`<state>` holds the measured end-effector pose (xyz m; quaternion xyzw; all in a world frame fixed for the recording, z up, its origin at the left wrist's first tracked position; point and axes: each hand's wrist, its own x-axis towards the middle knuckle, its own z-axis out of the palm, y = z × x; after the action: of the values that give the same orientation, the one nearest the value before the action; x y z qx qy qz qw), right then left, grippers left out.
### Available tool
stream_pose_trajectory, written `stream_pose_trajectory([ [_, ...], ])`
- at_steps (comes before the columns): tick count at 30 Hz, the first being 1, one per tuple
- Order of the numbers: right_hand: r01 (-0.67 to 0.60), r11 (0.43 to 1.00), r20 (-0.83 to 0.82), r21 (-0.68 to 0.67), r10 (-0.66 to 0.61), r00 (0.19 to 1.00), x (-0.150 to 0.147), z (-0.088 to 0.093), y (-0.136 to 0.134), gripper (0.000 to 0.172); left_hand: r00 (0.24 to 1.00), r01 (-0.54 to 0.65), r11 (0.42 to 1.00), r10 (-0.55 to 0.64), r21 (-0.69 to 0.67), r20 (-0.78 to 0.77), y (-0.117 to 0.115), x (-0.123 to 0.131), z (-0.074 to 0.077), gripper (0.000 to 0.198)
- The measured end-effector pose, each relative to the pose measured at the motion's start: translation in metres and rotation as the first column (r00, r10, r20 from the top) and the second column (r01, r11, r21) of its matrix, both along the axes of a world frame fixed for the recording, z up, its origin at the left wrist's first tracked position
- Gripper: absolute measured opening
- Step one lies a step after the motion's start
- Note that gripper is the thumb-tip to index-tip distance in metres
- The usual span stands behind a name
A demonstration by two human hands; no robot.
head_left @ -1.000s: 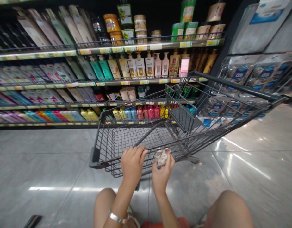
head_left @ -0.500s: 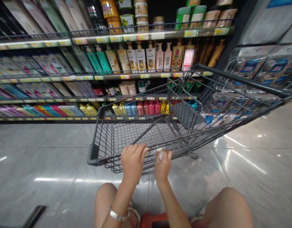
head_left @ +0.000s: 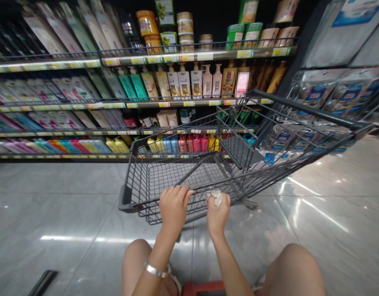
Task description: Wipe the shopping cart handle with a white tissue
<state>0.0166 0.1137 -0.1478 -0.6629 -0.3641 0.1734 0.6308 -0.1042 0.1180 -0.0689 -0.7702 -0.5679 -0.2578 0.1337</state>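
Note:
A dark grey wire shopping cart (head_left: 189, 172) stands sideways in front of me, its basket bare inside and its handle up at the right. My left hand (head_left: 173, 207) is closed over the near top rim of the basket. A little to the right, my right hand (head_left: 218, 211) is closed on a crumpled whitish wad (head_left: 217, 198), which looks like a tissue or thin cloth. That wad is against or just beside the same rim; exact contact is hard to make out.
Behind the cart runs a shelf rack (head_left: 177, 102) full of bottles and jars. Packaged goods (head_left: 315, 98) hang at the right. Under me is a red-orange seat or stool (head_left: 204, 287). A dark bar (head_left: 44, 283) lies at lower left on the grey tiled floor (head_left: 69, 213).
My right hand has slid a little to the right along the rim, and more of the wad shows. My left hand keeps its grip. The view has shifted slightly.

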Motion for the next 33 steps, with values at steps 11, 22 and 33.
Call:
stream_pose_trajectory([
  [11,-0.088,0.995,-0.192,0.052,0.096,0.977,0.004,0.01,-0.002,0.023,1.0,-0.008,1.0,0.008,-0.01,0.001,-0.001,0.001,0.002,0.033],
  [22,-0.108,0.992,0.212,0.062,0.092,0.973,-0.003,-0.012,0.005,0.011,1.0,-0.007,1.0,0.007,0.008,0.003,0.002,0.001,0.0,0.034],
  [33,-0.228,0.968,0.281,-0.107,0.25,0.927,-0.003,-0.037,-0.002,0.02,1.0,-0.009,1.0,0.009,0.005,-0.019,0.004,0.001,0.001,0.033],
])
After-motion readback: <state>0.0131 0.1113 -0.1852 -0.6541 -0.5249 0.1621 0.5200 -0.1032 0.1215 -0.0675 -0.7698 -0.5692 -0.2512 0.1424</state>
